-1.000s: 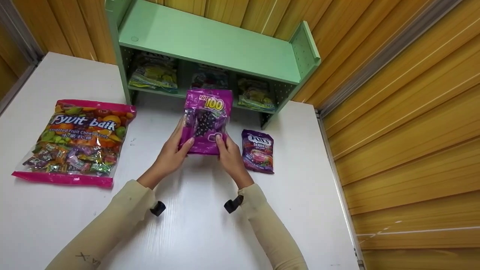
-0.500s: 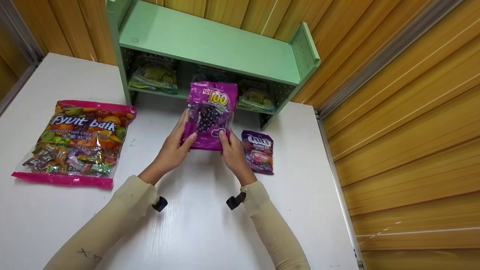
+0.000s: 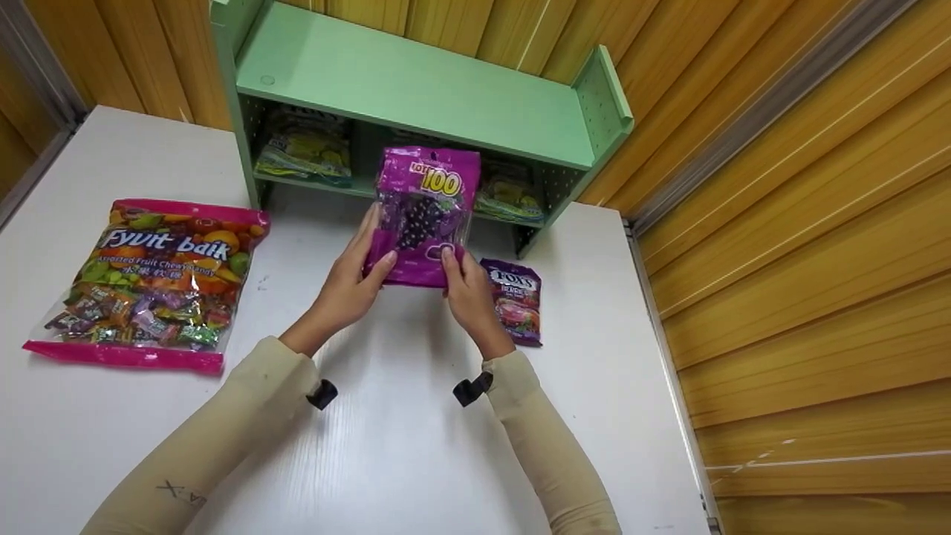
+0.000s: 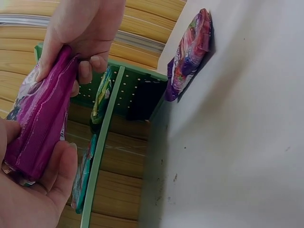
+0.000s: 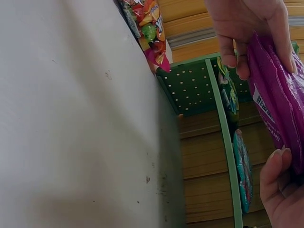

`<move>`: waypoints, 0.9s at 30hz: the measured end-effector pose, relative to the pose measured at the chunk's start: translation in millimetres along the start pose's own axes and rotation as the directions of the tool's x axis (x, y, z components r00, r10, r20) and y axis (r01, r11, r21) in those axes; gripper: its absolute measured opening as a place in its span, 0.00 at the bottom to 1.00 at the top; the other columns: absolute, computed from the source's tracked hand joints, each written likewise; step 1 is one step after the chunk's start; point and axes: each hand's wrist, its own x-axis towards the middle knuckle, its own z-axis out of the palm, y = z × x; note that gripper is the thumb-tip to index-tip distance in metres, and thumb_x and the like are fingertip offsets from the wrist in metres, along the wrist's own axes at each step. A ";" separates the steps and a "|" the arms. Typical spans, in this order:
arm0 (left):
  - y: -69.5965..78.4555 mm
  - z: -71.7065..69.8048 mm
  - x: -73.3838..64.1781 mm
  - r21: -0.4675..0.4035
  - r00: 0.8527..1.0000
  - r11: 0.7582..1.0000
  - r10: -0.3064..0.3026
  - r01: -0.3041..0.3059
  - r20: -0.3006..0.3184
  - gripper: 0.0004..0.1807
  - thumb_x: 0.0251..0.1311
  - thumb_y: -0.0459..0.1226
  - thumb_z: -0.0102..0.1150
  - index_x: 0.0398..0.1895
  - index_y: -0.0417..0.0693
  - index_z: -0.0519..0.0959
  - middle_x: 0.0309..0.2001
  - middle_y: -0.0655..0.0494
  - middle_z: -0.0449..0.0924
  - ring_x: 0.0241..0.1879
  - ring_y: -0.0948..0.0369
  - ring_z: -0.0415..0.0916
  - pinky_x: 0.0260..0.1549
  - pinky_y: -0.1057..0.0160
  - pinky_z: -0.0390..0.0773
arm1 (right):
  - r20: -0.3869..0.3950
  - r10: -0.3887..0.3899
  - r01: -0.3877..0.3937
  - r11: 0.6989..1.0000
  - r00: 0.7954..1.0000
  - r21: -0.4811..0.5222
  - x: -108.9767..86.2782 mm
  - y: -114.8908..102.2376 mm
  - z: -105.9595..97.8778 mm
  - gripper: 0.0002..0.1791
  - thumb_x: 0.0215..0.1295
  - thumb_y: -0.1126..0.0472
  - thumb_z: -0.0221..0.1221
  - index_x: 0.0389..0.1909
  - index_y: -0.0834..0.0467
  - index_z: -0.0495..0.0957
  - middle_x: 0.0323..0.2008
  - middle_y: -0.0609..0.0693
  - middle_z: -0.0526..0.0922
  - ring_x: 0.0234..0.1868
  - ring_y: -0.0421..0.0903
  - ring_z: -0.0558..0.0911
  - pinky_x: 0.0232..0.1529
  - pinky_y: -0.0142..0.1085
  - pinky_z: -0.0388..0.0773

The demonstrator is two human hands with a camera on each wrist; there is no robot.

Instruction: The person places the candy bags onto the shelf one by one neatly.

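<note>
A purple gummy candy bag [image 3: 427, 215] marked "LOT 100" is held up in front of the green shelf [image 3: 416, 89], its front with a clear window turned toward me. My left hand [image 3: 343, 286] grips its lower left side, thumb on the front and fingers behind. On the lower right side my right hand [image 3: 473, 297] pinches it the same way. Both wrist views show the bag's bottom edge between the two hands, apart from the table. Just beyond the right hand lies a dark purple Fox's berries candy bag [image 3: 524, 316], partly covered by that hand.
A large Fruit Balik-style assorted chewy candy bag [image 3: 156, 282] lies flat on the white table [image 3: 371, 446] at left. Yellow candy bags sit in the shelf's left [image 3: 304, 152] and right compartments; the middle one is mostly hidden. Wooden-slat walls [image 3: 802, 297] stand behind and at right.
Both hands have carried the purple gummy candy bag up and slightly right, closer to the shelf. It now covers more of the middle compartment, and the right hand overlaps the Fox's bag.
</note>
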 end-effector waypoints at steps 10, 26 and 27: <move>18.7 -6.9 14.6 -0.009 1.000 1.000 0.027 -0.028 -0.014 0.37 0.72 0.50 0.44 0.77 0.72 0.37 0.78 0.67 0.35 0.78 0.55 0.41 0.73 0.46 0.50 | 0.003 -0.014 0.014 0.998 1.000 0.064 12.0 -14.6 -12.1 0.18 0.77 0.47 0.41 0.42 0.57 0.72 0.22 0.47 0.71 0.22 0.44 0.72 0.24 0.32 0.71; 35.9 -14.7 33.9 -0.027 0.997 0.997 0.072 -0.073 -0.032 0.37 0.72 0.50 0.45 0.77 0.72 0.38 0.79 0.67 0.36 0.78 0.57 0.41 0.74 0.49 0.49 | -0.049 -0.067 0.070 0.996 0.997 0.058 32.2 -31.5 -23.9 0.17 0.77 0.49 0.43 0.34 0.56 0.70 0.19 0.47 0.70 0.22 0.55 0.74 0.23 0.33 0.71; 36.8 -15.3 35.7 -0.032 0.996 0.996 0.080 -0.081 -0.034 0.37 0.72 0.49 0.45 0.77 0.71 0.39 0.79 0.66 0.36 0.78 0.57 0.41 0.74 0.49 0.49 | -0.050 -0.067 0.070 0.996 0.997 0.059 33.7 -32.7 -24.7 0.17 0.77 0.49 0.43 0.34 0.56 0.70 0.19 0.47 0.70 0.22 0.55 0.74 0.23 0.33 0.71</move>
